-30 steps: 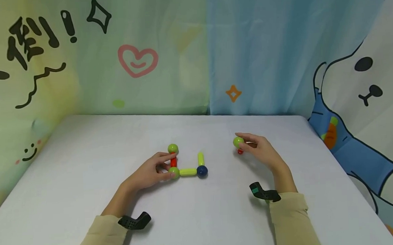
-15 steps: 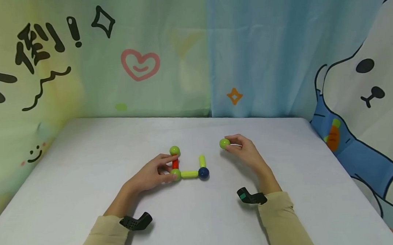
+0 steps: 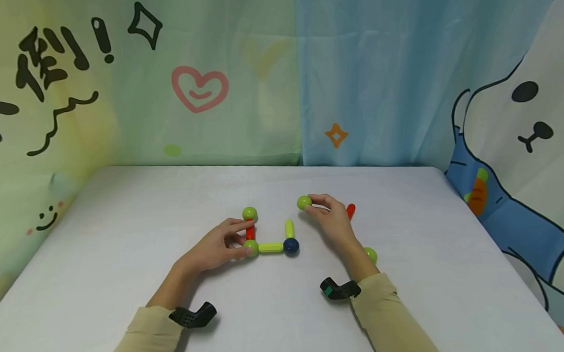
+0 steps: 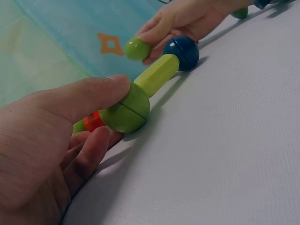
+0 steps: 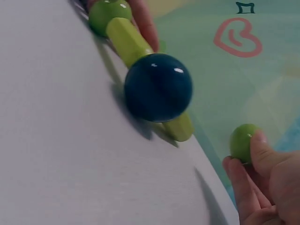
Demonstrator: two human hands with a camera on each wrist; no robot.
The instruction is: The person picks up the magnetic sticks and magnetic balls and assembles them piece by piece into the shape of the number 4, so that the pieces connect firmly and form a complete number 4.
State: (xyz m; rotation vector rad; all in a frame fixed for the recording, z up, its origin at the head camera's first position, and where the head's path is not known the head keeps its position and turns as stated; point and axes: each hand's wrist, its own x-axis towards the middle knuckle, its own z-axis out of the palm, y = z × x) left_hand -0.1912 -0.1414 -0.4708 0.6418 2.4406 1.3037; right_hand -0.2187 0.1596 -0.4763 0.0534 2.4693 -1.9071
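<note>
My left hand (image 3: pixel 221 244) grips the corner of a ball-and-stick frame, thumb on the near green ball (image 4: pixel 129 110) and fingers at the red stick (image 3: pixel 250 233). That stick bears another green ball (image 3: pixel 249 213) at its far end. A yellow-green stick (image 3: pixel 271 247) runs right to a dark blue ball (image 3: pixel 291 246), from which a second yellow-green stick (image 3: pixel 289 228) points away. My right hand (image 3: pixel 333 221) pinches a green ball (image 3: pixel 304 202) between thumb and fingertips, to the right of the frame and farther back.
Behind the right hand, the end of a red stick (image 3: pixel 351 211) shows. A green ball (image 3: pixel 370 254) peeks out beside the right forearm, partly hidden. The white tabletop (image 3: pixel 250 314) meets a printed curtain (image 3: pixel 260 119) at the back.
My right hand has moved left with its green ball, toward the frame. The red stick end and the ball by the forearm have come into view. My left hand keeps its hold.
</note>
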